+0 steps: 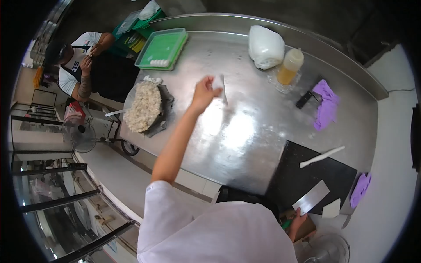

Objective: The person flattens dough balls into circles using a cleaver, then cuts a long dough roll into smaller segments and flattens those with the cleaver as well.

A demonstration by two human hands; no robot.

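Observation:
My left hand (205, 94) reaches over the middle of the steel table, thumb and fingers pinched at a thin whitish strip, apparently dough (224, 90); motion blurs it a little. Low on the right, my right hand (298, 222) grips a cleaver (312, 197) with a wide rectangular blade; a bit of green, possibly its handle, shows beside the hand. The blade lies over the black board (287, 173). On that board rests a long white roll of dough (322, 157). A flat whitish square piece (331, 209) sits at the board's near edge.
A bowl of pale, crumbly filling (144, 107) stands at the table's left. Behind it is a green-based plastic tray (164, 50). A white bag (265, 47), a squeeze bottle (290, 65) and purple cloths (326, 105) lie farther right. Another person (83, 65) works at the left end.

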